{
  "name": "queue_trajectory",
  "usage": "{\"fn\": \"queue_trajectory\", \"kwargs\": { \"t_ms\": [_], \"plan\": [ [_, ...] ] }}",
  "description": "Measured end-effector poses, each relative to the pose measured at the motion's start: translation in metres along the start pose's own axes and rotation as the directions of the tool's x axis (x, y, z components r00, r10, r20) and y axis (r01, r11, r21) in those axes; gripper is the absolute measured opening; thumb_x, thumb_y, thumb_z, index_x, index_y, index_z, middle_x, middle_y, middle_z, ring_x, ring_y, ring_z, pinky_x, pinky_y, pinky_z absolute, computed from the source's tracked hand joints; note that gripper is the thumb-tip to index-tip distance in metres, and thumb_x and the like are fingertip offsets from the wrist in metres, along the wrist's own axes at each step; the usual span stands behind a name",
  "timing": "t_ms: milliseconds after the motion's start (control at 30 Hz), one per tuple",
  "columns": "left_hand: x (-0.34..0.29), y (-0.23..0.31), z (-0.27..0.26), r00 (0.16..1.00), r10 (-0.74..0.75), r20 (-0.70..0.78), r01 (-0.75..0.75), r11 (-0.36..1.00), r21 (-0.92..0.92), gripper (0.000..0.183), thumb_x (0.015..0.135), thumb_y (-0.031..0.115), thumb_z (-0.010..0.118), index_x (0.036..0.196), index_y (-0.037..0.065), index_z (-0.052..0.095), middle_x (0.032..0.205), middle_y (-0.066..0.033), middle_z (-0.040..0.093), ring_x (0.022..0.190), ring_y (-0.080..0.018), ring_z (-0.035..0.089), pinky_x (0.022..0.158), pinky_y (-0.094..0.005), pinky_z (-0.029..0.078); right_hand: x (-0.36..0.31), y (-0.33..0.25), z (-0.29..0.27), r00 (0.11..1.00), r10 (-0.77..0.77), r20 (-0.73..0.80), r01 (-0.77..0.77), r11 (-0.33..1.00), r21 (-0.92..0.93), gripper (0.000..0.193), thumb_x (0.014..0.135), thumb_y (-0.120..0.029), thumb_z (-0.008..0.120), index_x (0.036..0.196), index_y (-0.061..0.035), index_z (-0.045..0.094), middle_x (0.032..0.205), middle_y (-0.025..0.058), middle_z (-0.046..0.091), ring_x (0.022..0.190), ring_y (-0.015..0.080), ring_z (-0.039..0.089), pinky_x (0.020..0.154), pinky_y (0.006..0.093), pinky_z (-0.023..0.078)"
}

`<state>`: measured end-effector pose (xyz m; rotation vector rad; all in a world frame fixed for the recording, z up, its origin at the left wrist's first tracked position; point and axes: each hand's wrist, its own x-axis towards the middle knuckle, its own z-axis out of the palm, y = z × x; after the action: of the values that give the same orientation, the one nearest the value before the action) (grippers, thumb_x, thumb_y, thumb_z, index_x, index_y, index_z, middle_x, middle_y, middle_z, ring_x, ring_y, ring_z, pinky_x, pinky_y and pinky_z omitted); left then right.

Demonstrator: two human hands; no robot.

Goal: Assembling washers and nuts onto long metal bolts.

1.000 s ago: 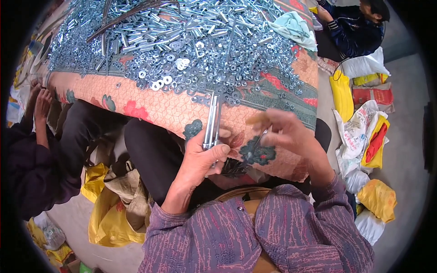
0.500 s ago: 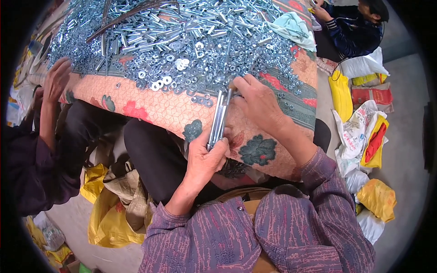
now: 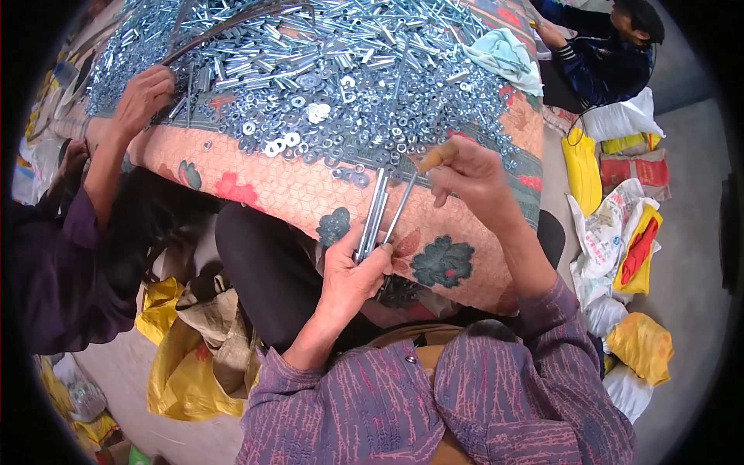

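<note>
My left hand (image 3: 347,275) is closed around the lower ends of several shiny metal tubes (image 3: 375,213), which stand up from the fist above the table's front edge. A thin metal rod (image 3: 400,208) leans away from them to the right, its lower end at my left thumb. At the rod's upper end, my right hand (image 3: 477,174) has its fingers curled and pinched; one fingertip wears a tan cover (image 3: 439,156). Whether something small is also between those fingers is hidden. Just beyond lie loose washers and nuts (image 3: 333,139) on the flowered tablecloth (image 3: 263,177).
A large heap of metal tubes and bolts (image 3: 333,46) covers the table's far part. A pale cloth (image 3: 508,60) lies at its right. At the left, a co-worker's hand (image 3: 143,105) reaches over the heap. Another person (image 3: 604,58) sits far right, near sacks (image 3: 612,232) on the floor.
My right hand has moved right and slightly nearer, and the thin rod now tilts away from the tubes. The co-worker's hand has moved right to the heap.
</note>
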<state>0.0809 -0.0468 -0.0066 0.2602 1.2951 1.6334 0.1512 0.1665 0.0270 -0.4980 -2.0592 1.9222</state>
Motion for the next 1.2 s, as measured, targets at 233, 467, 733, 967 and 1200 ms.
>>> {"fn": "queue_trajectory", "kwargs": {
  "t_ms": [233,467,733,967,1200],
  "plan": [
    [0.005,-0.007,-0.005,0.997,0.063,0.055,-0.072,0.981,0.181,0.01,0.088,0.008,0.059,0.097,0.003,0.06,0.064,0.0042,0.051,0.049,-0.0007,0.04,0.043,-0.0186,0.03,-0.011,-0.002,-0.008,0.984,0.1,0.147,-0.132,0.965,0.225,0.011,0.088,-0.004,0.062,0.098,0.0007,0.062,0.077,0.0041,0.06,0.062,0.009,0.058,0.051,0.0222,0.047],
    [0.005,-0.008,-0.006,0.97,0.158,0.183,-0.198,0.953,0.23,0.012,0.088,0.005,0.059,0.1,0.002,0.06,0.064,0.0043,0.053,0.049,-0.0001,0.041,0.043,-0.0175,0.03,-0.018,0.001,-0.019,0.908,0.312,0.281,-0.418,0.729,0.542,0.013,0.091,-0.009,0.061,0.1,-0.0004,0.062,0.079,0.0029,0.06,0.066,0.0087,0.056,0.054,0.0226,0.045],
    [0.006,-0.012,-0.016,0.964,-0.022,0.265,0.009,0.999,0.049,0.007,0.087,0.005,0.06,0.093,0.003,0.062,0.064,0.004,0.054,0.049,-0.0009,0.042,0.043,-0.0179,0.029,-0.034,0.004,-0.006,0.826,0.355,0.437,-0.55,0.673,0.494,0.029,0.099,-0.024,0.048,0.108,0.0005,0.06,0.086,0.0061,0.063,0.073,0.0112,0.061,0.054,0.0233,0.044],
    [0.011,-0.005,-0.014,0.975,0.06,0.216,-0.047,0.997,-0.066,0.007,0.086,-0.001,0.058,0.093,-0.001,0.058,0.06,-0.0047,0.054,0.041,-0.0043,0.038,0.036,-0.0201,0.025,0.003,-0.005,-0.039,0.991,0.046,-0.127,-0.098,0.893,-0.439,0.031,0.091,-0.023,0.061,0.114,-0.0031,0.06,0.095,0.0069,0.066,0.081,0.0167,0.064,0.062,0.0321,0.047],
    [0.012,-0.011,-0.012,0.978,0.033,0.206,-0.021,0.998,-0.06,0.006,0.088,0.0,0.057,0.093,0.003,0.058,0.061,-0.0038,0.055,0.042,-0.0038,0.04,0.037,-0.019,0.025,0.043,0.036,-0.056,0.912,-0.383,-0.144,0.012,0.377,-0.926,0.017,0.077,-0.013,0.067,0.091,-0.0063,0.058,0.081,0.013,0.057,0.077,0.0321,0.059,0.069,0.0405,0.047]
  ]
}}
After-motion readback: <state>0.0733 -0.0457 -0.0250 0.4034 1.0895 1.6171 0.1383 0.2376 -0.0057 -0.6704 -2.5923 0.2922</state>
